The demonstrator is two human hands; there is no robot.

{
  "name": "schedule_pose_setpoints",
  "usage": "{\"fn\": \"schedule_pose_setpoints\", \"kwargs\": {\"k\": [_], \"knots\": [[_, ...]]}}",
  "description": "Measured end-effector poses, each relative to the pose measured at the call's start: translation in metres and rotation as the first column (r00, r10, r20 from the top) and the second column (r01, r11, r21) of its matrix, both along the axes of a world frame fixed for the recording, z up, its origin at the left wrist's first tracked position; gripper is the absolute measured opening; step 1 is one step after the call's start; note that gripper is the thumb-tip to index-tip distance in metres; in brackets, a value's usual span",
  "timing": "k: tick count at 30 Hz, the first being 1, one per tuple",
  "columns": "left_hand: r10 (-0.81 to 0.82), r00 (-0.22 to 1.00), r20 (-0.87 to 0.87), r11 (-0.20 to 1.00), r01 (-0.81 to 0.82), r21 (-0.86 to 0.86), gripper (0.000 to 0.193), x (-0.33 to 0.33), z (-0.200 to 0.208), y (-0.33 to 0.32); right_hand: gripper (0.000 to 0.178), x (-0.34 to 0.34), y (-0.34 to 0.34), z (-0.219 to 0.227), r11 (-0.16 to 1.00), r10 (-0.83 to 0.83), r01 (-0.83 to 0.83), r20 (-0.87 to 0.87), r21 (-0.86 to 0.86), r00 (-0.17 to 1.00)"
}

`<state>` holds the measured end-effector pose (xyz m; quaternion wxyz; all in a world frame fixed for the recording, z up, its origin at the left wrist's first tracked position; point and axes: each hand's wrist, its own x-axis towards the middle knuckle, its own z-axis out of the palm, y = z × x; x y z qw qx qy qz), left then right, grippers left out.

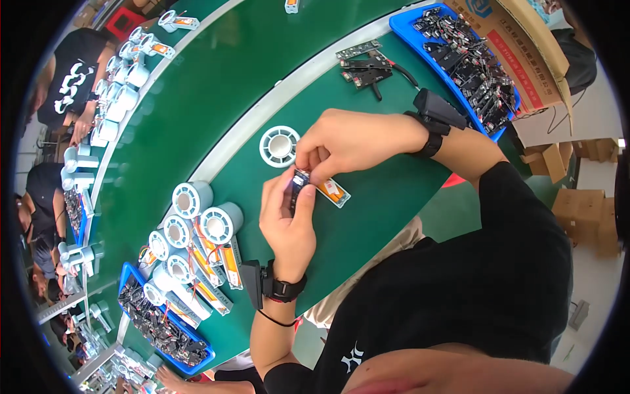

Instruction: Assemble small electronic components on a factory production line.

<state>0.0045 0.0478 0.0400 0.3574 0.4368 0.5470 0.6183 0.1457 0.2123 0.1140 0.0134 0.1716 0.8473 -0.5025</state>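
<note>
Two hands on one tiny part here. The left hand point(287, 220) has its fingers curled shut around a small dark circuit module point(299, 187), thumb pressed along its side, held just above the green bench mat point(374, 210). The module's long axis runs roughly up-down in the head view, tilted a bit toward the right hand point(351, 141). That one comes in from above, fingertips pinched closed on the module's top end, so both hands are touching it, w/ the right being the one on the free end.

Right beside the module, touching or nearly touching the right fingertips, lies a flat battery cell with an orange label point(333, 192), pointing down-right on the mat. Can't tell if wires join it to the module, too small.

Other stuff around: a white plastic spool point(279, 146) just left of the right hand, close but not blocking. More white spools point(210, 226) plus orange-label cells sit further left, well apart. Blue tray of dark parts point(459, 52) top right, another blue tray point(161, 328) lower left. Loose green boards point(365, 62) up top. Other ppl work along the belt at far left.
</note>
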Motion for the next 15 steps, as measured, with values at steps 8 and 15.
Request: {"fn": "schedule_pose_setpoints", "kwargs": {"k": [8, 15], "knots": [[0.002, 0.960, 0.280, 0.994, 0.029, -0.104, 0.035, 0.004, 0.005, 0.002, 0.017, 0.000, -0.008, -0.030, 0.846, 0.162, 0.069, -0.378, 0.528, 0.911], [0.024, 0.926, 0.376, 0.992, 0.025, -0.125, 0.037, 0.003, 0.002, -0.002, 0.014, -0.006, -0.026, -0.030, 0.723, 0.090, 0.212, -0.393, 0.658, 0.915]]}}
